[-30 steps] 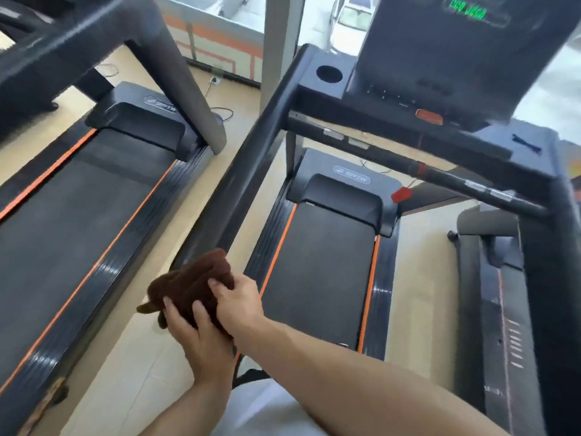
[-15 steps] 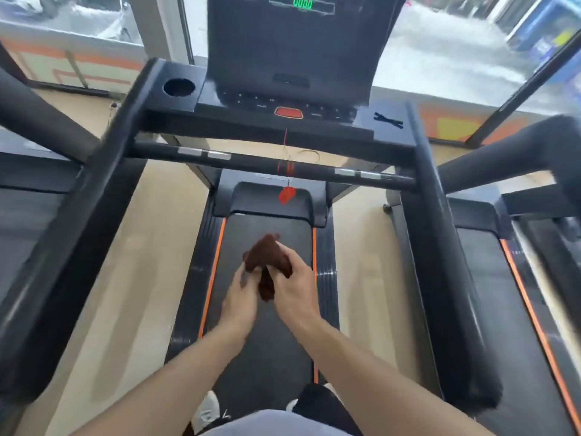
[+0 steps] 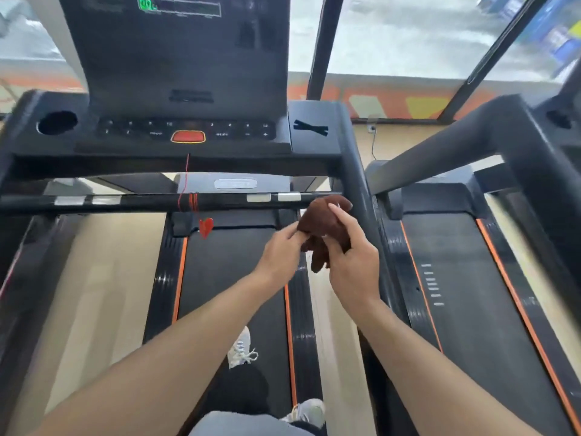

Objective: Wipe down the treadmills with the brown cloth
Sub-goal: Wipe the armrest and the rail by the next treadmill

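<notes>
Two hands grip your brown cloth [image 3: 323,229]: left hand [image 3: 280,253] pinches its edge, right hand [image 3: 353,262] clasps it, just below the treadmill's crossbar [image 3: 157,201].

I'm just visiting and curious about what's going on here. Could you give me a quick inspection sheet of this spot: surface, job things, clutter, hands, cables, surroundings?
Surface: treadmill belt, black with orange side stripes; the person stands on it.
Job's things: brown cloth, bunched, held in the air near the front handlebar; console with a red button.
Clutter: red cord with a red clip wound on the handlebar.
Hands: left hand pinches the cloth's edge; right hand grips the cloth.
Cables: a thin cable hangs by the wall.
Surroundings: a second treadmill on the right, windows ahead.
</notes>
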Demonstrator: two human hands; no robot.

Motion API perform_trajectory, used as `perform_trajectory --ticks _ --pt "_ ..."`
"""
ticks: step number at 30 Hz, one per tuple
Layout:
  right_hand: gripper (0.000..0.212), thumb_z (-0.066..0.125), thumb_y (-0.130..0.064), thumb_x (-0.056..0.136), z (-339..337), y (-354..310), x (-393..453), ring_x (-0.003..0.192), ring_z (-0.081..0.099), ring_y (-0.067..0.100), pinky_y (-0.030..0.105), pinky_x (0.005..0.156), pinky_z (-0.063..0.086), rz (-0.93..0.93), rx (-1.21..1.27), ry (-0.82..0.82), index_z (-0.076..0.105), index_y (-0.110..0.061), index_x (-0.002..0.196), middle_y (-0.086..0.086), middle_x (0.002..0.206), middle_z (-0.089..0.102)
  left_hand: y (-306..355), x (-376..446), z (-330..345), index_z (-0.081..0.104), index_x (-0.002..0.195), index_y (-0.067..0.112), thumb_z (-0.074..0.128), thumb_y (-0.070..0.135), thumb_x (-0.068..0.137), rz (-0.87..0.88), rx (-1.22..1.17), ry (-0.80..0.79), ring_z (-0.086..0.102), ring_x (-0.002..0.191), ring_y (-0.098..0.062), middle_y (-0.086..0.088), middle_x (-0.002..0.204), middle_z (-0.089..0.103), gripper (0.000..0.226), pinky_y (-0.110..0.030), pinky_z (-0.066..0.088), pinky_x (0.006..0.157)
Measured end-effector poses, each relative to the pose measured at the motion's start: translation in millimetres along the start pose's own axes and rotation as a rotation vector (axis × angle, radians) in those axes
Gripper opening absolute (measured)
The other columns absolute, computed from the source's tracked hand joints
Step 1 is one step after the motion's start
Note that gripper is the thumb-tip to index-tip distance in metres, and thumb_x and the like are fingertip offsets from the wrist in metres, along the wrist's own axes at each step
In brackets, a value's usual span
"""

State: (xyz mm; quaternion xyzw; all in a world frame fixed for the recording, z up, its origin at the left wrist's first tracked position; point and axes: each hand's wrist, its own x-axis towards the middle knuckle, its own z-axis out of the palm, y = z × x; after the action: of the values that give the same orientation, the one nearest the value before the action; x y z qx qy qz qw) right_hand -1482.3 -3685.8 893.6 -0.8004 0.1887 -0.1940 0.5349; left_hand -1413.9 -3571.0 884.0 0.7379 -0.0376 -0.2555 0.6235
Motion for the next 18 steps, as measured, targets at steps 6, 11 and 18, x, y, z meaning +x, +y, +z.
perform_trajectory --ticks 6,11,18 --pt "0.05 0.064 -0.004 0.097 -11 -6 94 0.108 0.059 -0.013 0.013 0.094 0.049 -0.075 -0.065 0.163 0.061 -0.029 0.139 -0.034 0.117 0.062 54 96 21 0.073 0.101 0.024 0.051 0.034 0.102 0.155 -0.031 -0.08 0.071 0.096 -0.025 -0.004 0.094 0.075 0.024 -0.054 0.056 0.093" --pt "0.067 0.062 -0.035 0.101 14 -5 216 0.15 0.032 0.017 0.037 0.124 0.027 -0.122 -0.382 0.097 0.03 -0.037 0.159 -0.005 0.164 0.035 105 201 -2 0.058 0.136 0.022 0.056 0.013 0.101 0.235 -0.004 0.063 0.062 0.12 -0.015 0.001 0.129 0.066 0.036 -0.04 0.051 0.105" --pt "0.063 0.019 -0.057 0.101 89 54 330 0.159 0.0 0.019 0.047 0.128 -0.004 -0.082 -0.957 -0.43 0.022 -0.038 0.161 -0.009 0.171 0.016 107 286 -37 0.043 0.15 0.02 0.048 0.002 0.095 0.118 0.33 -0.02 0.042 0.139 -0.02 -0.003 0.151 0.046 0.058 -0.023 0.029 0.111"
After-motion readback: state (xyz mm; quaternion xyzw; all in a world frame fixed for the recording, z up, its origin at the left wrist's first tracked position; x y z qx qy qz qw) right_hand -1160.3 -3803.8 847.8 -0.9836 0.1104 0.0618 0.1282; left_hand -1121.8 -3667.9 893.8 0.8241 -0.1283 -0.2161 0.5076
